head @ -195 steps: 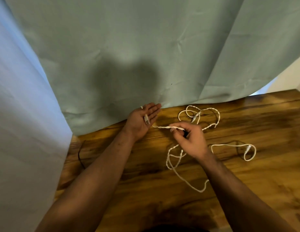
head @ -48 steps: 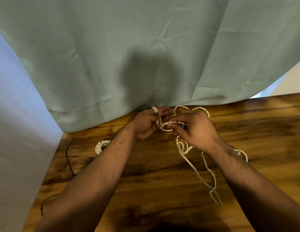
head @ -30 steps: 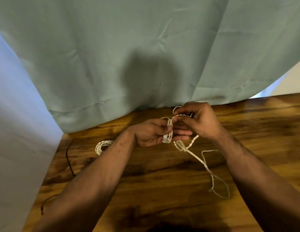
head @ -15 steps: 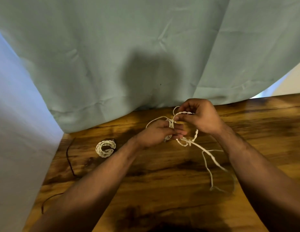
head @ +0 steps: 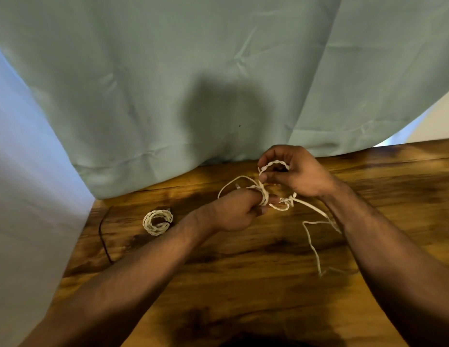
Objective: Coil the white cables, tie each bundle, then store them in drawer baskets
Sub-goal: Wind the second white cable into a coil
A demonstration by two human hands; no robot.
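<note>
Curtain: we see a pale green curtain hanging down to the far edge of the table; it backs the work and carries no print.
Table: the wooden table bears everything, and we judge its bare middle serves as room for the slack to trail.
Right hand: near the far edge, the right hand has its fingers curled, thumb and fingertips pinching a small loop of the cable, likely to lead the next turn round.
Left hand: just nearer us, the left hand is closed, its fingers serving as the spool; several turns sit tight around them.
Cable: the white cable is partly wound between both hands, and its loose tail runs toward the right side and the near edge, so we judge the coiling about half done.
Bundle: a finished bundle lies by the left edge, set apart from the hands, apparently tied with a dark band.
Dark wire: a thin dark wire lies along the left edge, untouched.
Baskets: none in view.
Writing: we find no brand, label or lettering to read.
</note>
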